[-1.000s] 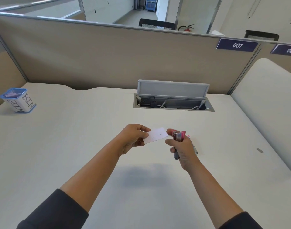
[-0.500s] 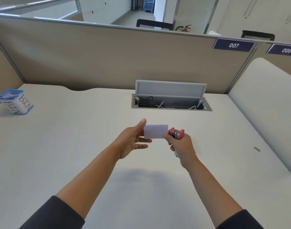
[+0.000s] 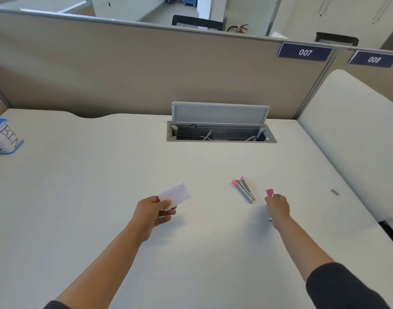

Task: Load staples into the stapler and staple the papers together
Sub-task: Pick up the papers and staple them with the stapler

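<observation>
Centrally, left hand [image 3: 154,214] pinching stapled papers [image 3: 174,194], right hand [image 3: 278,205] gripping a pink stapler [image 3: 270,193], staple remover [image 3: 244,188] between, on desk [image 3: 101,175], open cable hatch [image 3: 221,123] above, BIN box [image 3: 4,137] far left.

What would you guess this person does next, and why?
Probably lay the papers down on the desk. The left hand holds them in the air and they seem to show staple marks, while a pink stapler already lies on the desk. The right hand is closed on a small pink item I cannot identify.

Dark sleeves [image 3: 338,286], forearms bare
</observation>
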